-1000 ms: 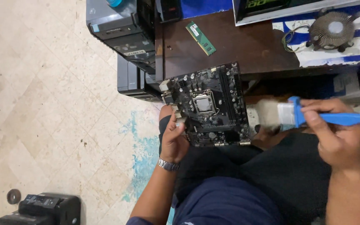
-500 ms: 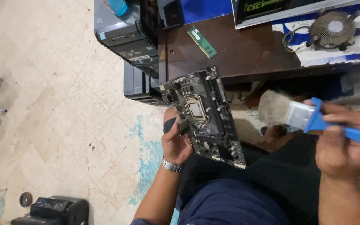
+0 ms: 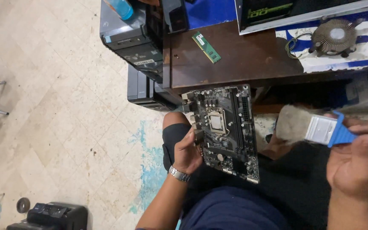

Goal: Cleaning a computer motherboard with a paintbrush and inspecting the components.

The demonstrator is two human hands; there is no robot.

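I see my left hand (image 3: 188, 151) gripping a black motherboard (image 3: 226, 130) by its left edge, held upright over my lap, just below the brown desk's (image 3: 235, 64) front edge; my right hand (image 3: 356, 164) is closed round a blue-handled brush (image 3: 316, 127), bristles just right of the board, apart; the handle's end is cut off at the frame's edge.

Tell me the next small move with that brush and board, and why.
Probably bring the paintbrush in the right hand across to the motherboard. Its bristles hang clear of the board, to its right, while the left hand grips the board's edge and holds it face up over the lap.
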